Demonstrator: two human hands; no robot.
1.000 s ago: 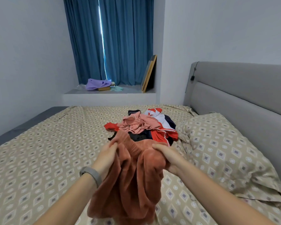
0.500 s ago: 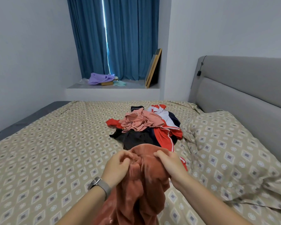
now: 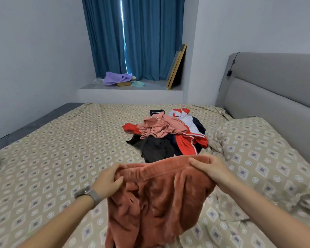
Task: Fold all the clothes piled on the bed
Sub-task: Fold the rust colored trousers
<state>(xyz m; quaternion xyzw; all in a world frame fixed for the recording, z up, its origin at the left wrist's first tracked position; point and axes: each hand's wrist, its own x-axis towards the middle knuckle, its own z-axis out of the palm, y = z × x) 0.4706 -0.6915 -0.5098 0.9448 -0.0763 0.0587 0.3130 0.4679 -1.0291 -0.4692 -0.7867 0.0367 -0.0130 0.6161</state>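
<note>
1. On the bed (image 3: 52,149), past the hands: a pile of clothes (image 3: 166,135) lies near the pillow (image 3: 258,149). A pink garment (image 3: 159,127) sits on top, a red, white and navy jacket (image 3: 190,133) on its right side, and a dark garment (image 3: 156,149) at its near edge.
2. Between the camera and the pile, the held rust-coloured fleece garment (image 3: 159,203) covers the pile's nearest edge; its raised waistband hides part of the dark garment.
3. Surroundings: grey padded headboard (image 3: 276,83) at right with a small black clip and cord on it; blue curtains (image 3: 136,36) above a window ledge (image 3: 129,86). On the ledge lie a purple bag (image 3: 115,80) and some small items (too small to identify), and two framed boards (image 3: 176,67) lean against the wall.
4. Writing or brands: none legible on any garment or object.
5. Left hand (image 3: 106,179) (grey watch (image 3: 89,193) on the wrist): fingers curled around the left end of the elastic waistband, thumb pinching it from the front.
6. Right hand (image 3: 209,169): fingers over the right end of the waistband, gripping it, slightly higher than the left.
7. The fleece garment hangs from both hands in front of the person, waistband stretched between them, its lower part running out of frame.
</note>
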